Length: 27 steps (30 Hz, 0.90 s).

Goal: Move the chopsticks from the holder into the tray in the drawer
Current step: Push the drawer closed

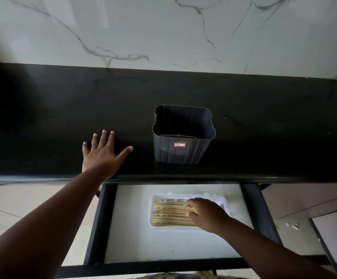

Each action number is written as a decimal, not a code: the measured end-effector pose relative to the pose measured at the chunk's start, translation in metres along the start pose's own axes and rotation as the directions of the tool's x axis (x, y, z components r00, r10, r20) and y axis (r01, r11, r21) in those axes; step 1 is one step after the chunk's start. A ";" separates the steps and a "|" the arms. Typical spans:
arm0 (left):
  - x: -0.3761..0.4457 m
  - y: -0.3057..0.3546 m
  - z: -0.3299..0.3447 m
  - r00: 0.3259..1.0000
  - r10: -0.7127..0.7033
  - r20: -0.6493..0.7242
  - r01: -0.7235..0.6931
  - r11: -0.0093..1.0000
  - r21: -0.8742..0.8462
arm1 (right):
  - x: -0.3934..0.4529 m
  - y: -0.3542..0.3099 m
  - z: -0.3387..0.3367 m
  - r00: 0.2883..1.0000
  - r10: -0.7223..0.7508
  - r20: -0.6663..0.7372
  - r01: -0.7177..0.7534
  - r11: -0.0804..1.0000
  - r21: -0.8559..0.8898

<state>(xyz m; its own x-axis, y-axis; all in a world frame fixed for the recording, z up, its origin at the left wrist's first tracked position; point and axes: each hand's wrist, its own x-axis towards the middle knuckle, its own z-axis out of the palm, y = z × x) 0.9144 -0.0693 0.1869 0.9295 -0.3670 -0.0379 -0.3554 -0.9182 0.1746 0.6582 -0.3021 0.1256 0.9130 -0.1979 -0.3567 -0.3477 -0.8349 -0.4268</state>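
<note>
A dark grey square holder (pixel 180 150) stands on the black counter, and no chopsticks show inside it. Below, the drawer is pulled out and a white tray (pixel 152 200) lies on its pale floor. Several wooden chopsticks (pixel 169 215) lie side by side in the tray. My right hand (pixel 207 214) is over the tray's right half, fingers bent down onto the chopsticks' right ends; whether it pinches any is hidden. My left hand (pixel 103 154) rests flat on the counter, fingers spread, left of the holder.
The black counter (pixel 264 121) runs across the view under a white marbled wall (pixel 163 31). The drawer (pixel 163 244) has dark side rails and a dark front edge near me. Pale floor tiles show at both sides.
</note>
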 end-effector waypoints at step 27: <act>-0.335 0.065 0.084 0.885 0.464 0.036 -0.465 0.877 0.124 | -0.202 0.045 0.057 0.849 -0.394 -0.353 0.175 0.839 -0.514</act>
<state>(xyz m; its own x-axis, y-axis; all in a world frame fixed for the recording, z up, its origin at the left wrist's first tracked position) 0.5719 -0.0186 0.1285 0.6540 -0.7564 0.0121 -0.7559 -0.6528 0.0484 0.4459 -0.2701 0.1309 0.9871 -0.0209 0.1589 -0.0223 -0.9997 0.0067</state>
